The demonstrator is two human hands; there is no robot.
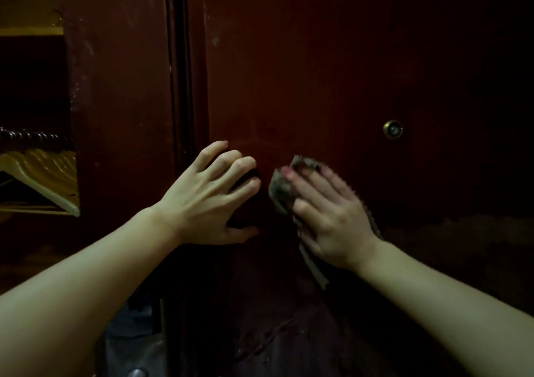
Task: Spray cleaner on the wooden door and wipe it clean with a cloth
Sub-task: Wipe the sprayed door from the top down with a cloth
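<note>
Soft grey cloth (284, 191), limp, lies pressed flat under the spread right hand (332, 217) against the door (303, 73), beside the left hand (208, 200), whose loosely bent fingers rest on the wood.

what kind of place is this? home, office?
Probably a home entryway, dimly lit. The dark red wooden door has a brass peephole, typical of a front door, and an open closet at left holds plastic hangers on a rail.

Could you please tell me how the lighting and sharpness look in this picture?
Head view: very dim, so the door fades to near black at the right and bottom; the right hand and cloth show jagged motion blur, the left hand is sharper; the peephole catches a small glint.
</note>
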